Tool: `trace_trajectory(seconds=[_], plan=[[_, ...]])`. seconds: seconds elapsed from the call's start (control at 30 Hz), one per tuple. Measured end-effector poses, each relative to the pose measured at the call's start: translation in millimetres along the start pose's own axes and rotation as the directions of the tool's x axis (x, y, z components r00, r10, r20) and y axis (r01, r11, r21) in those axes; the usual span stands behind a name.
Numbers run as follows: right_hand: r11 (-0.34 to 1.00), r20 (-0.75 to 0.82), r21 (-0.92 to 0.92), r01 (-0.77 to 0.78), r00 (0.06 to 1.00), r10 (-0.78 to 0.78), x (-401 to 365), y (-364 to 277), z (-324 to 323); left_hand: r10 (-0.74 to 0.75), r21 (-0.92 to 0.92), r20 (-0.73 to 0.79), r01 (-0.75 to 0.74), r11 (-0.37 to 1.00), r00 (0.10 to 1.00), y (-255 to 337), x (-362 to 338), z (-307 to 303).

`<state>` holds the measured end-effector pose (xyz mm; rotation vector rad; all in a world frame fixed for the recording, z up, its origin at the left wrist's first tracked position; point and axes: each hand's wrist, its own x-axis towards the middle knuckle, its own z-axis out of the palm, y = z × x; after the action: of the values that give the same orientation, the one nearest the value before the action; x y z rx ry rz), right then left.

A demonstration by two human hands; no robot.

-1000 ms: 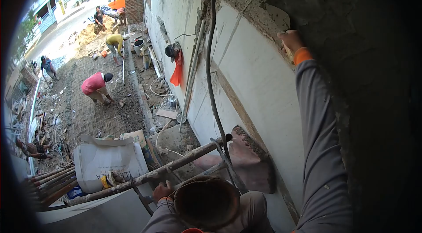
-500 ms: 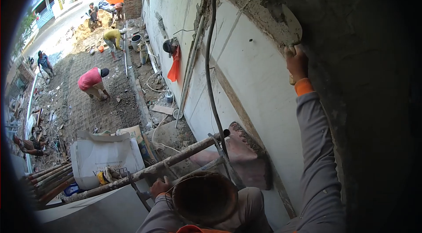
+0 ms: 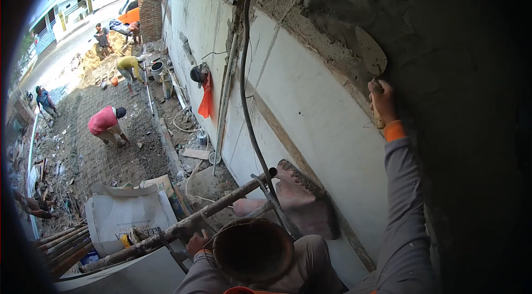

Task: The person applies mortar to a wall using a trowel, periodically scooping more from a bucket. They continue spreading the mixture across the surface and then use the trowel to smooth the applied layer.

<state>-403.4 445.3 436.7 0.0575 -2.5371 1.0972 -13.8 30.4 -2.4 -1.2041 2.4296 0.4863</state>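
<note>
My right hand (image 3: 383,101) is closed round the handle of a pointed trowel (image 3: 372,53). The trowel's blade points up, close to the rough grey mortar surface (image 3: 426,44) above the white wall panel. At lower centre, my left hand (image 3: 198,242) has curled fingers beside a metal scaffold pipe (image 3: 233,197) and a dark round bucket (image 3: 254,251). A thin wire handle arcs over the bucket's rim near that hand. What the left fingers grip is partly hidden. The bucket's inside is dark, so its contents cannot be made out.
A black hose (image 3: 245,72) hangs down the white wall (image 3: 310,94). A cap and orange cloth (image 3: 205,97) hang there too. Below lie a paper sack (image 3: 130,213) and stacked poles (image 3: 66,244). Several people work around wire mesh (image 3: 105,166) on the ground, one in a red shirt (image 3: 104,120).
The trowel and my right hand have moved lower in view, and the blade has come away from the pipe stub. The view has shifted slightly. My left hand stays by the bucket.
</note>
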Motion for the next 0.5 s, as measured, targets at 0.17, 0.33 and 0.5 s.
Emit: trace_trajectory(seconds=[0.17,0.33,0.5], plan=[[0.996,-0.196,0.093,-0.010,0.980,0.028,-73.5,-14.0,-33.1,0.006,0.017,-0.007,-0.006,1.000,1.000,-5.4,8.6,16.0],[0.999,-0.012,-0.006,0.035,0.999,-0.035,-206.9,-6.9,-70.2,0.023,-0.005,-0.002,-0.023,1.000,1.000,-9.9,11.3,17.5],[0.967,0.225,-0.029,0.253,0.944,-0.240,-370.5,-8.5,-44.2,0.072,-0.066,-0.048,-0.075,0.995,0.996,-14.8,11.6,18.3]])
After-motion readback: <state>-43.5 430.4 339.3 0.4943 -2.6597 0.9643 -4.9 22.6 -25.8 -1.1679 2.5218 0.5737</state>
